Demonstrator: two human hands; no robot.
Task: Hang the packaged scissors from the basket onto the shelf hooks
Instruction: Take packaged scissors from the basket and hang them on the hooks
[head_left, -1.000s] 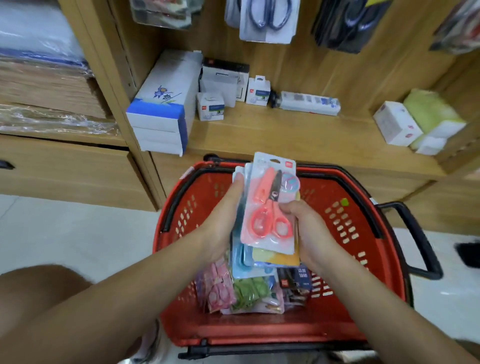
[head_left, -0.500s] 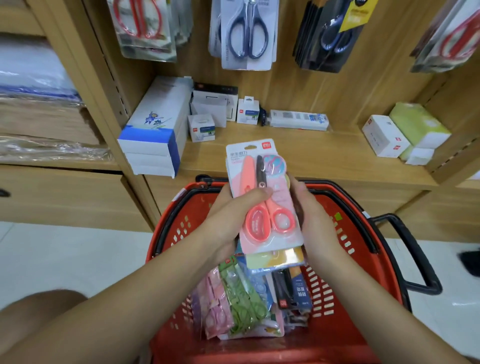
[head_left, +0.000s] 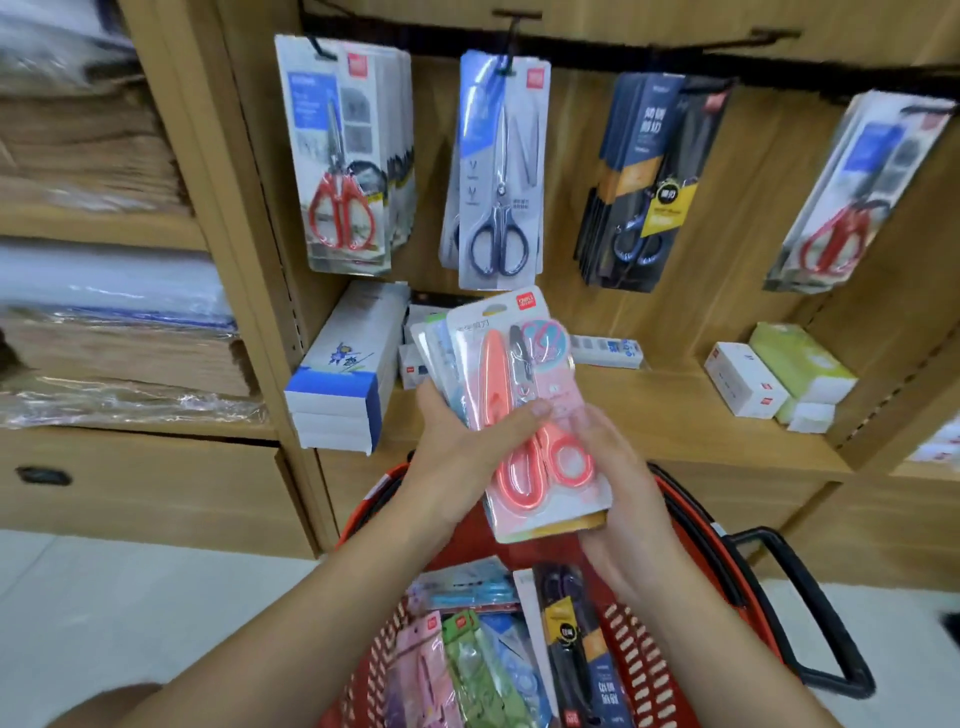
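Both hands, left (head_left: 462, 457) and right (head_left: 618, 499), are gripping a fanned pack stack (head_left: 519, 415) above the basket (head_left: 727, 597); rear packs may be slipping out at 10 o'clock.

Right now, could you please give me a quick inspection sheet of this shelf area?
Surface: wooden shelf under the hooks, carrying boxes.
Job's things: stack of packaged scissors, pink pair on top, held above the red basket; more packs lie in the basket.
Hooks: four hanging groups of scissors; one bare hook at upper right.
Clutter: stacked blue-and-white boxes; white and green boxes.
Grippers: left hand and right hand both grip the stack.
Cables: nothing seen.
Surroundings: wrapped paper stacks at left; pale floor.
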